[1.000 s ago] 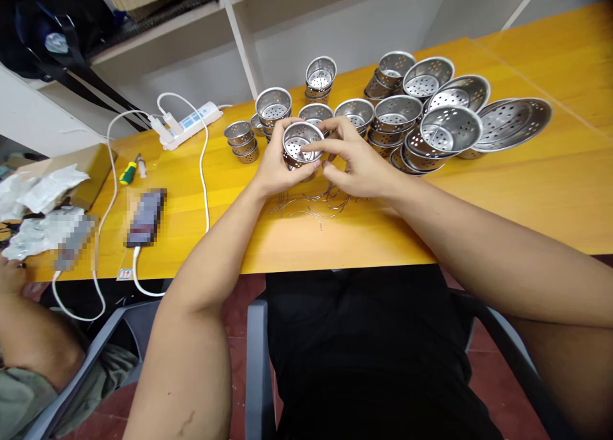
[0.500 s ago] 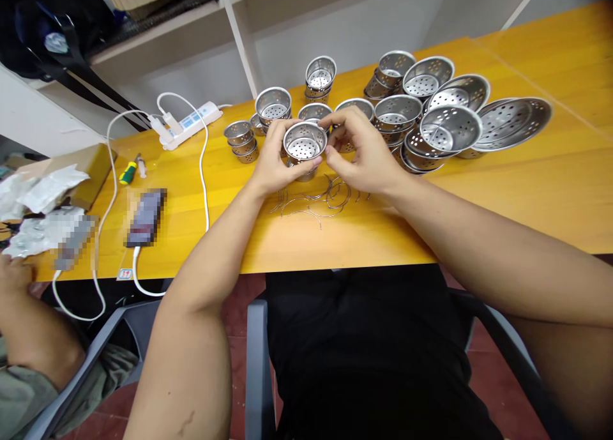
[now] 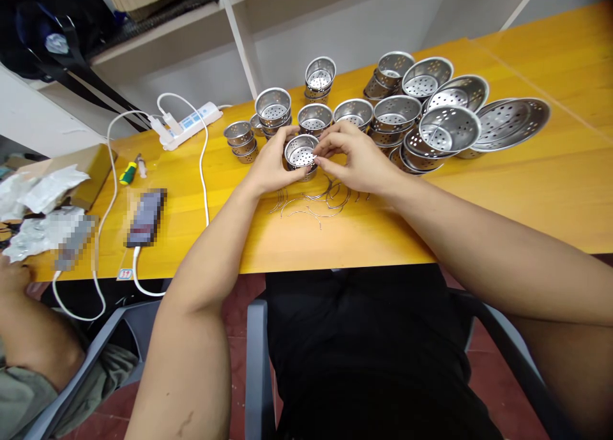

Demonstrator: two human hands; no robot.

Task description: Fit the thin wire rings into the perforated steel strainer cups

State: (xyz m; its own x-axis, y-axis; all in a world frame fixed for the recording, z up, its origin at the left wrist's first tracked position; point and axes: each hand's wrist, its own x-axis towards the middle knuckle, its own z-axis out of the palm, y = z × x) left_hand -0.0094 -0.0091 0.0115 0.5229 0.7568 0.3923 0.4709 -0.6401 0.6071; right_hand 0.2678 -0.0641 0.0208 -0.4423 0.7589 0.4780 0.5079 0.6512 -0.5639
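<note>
My left hand (image 3: 274, 162) is curved around the left side of a small perforated metal cup (image 3: 301, 151), its thumb along the front. At the right rim of this cup, the thumb and fingertips of my right hand (image 3: 352, 158) are pinched together. Another cup's rim shows just beneath it, so the two are stacked. On the table in front of the cup lie several thin curved metal wires (image 3: 306, 211). Close behind stand more perforated cups (image 3: 315, 118), one of them almost touching my left fingers. The fingertips on the cup's far side are partly hidden.
Stacks of larger perforated bowls (image 3: 450, 130) and a wide perforated dish (image 3: 514, 124) stand to the right. Leftward are a power strip (image 3: 191, 126) with white cables, a phone (image 3: 146, 216) and a green-yellow screwdriver (image 3: 128, 173). Another person's arm (image 3: 33, 328) is at far left.
The cup between my hands has moved down and slightly left, settling lower on the cup beneath. Both hands came down with it, and my right fingertips now pinch closer over its rim.
</note>
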